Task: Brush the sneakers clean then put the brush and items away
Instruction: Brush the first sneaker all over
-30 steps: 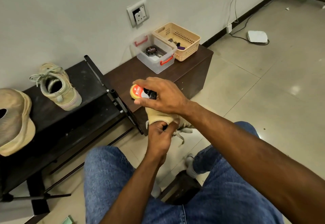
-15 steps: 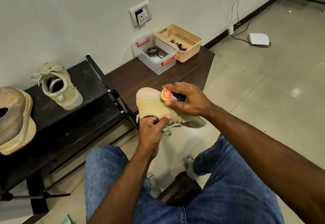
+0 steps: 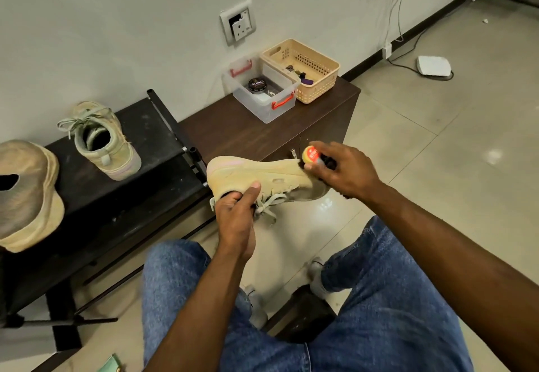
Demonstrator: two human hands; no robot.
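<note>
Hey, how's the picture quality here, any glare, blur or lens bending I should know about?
Head view: glare spots shine on the floor tiles; wide-angle bending curves the wall and the black bench near the edges; the right hand and brush look slightly soft, the held sneaker stays fairly sharp; lighting is even, shadows faint.

Person, seated, seen from above. Left hand (image 3: 236,214) and right hand (image 3: 347,173): bare, with no rings, watch or gloves visible. Forearms: bare, no sleeves in view. Legs: blue denim jeans (image 3: 393,298), mid-wash, faded at the knees. Feet: light grey-white footwear (image 3: 318,278), partly hidden by the legs.
</note>
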